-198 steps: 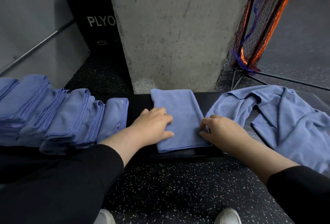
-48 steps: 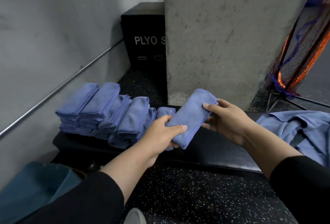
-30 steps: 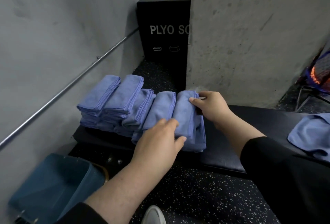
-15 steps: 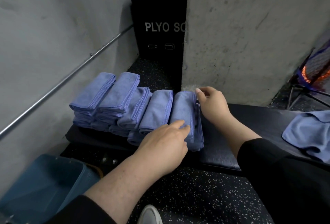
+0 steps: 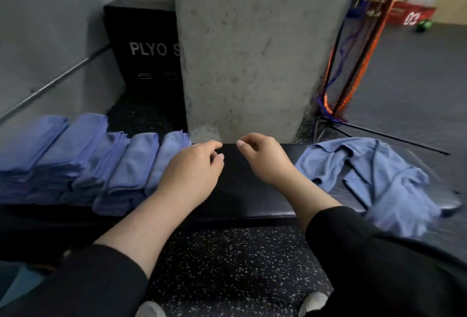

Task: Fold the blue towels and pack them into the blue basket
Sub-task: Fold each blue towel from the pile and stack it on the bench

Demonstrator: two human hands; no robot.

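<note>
Both hands hung empty over the black padded bench (image 5: 247, 198), fingers loosely curled and gripping nothing. The left hand (image 5: 192, 172) hovered just right of the folded blue towels (image 5: 101, 162), its wrist crossing in front of the nearest one; whether it brushed that towel could not be told. The right hand (image 5: 262, 158) was close beside it, thumb and fingertips drawn slightly toward each other with nothing between them, above a bare stretch of the bench.

To the left, the folded towels stood in an overlapping row along the bench. To the right lay the crumpled, unfolded blue towels (image 5: 374, 177), spilling over the bench's front edge. A sliver of blue at the lower left corner might have been the blue basket (image 5: 17, 284), mostly hidden by the black sleeve (image 5: 83, 284). Behind the bench rose a concrete pillar (image 5: 252, 46), with a black plyo box (image 5: 144, 38) to its left.
</note>
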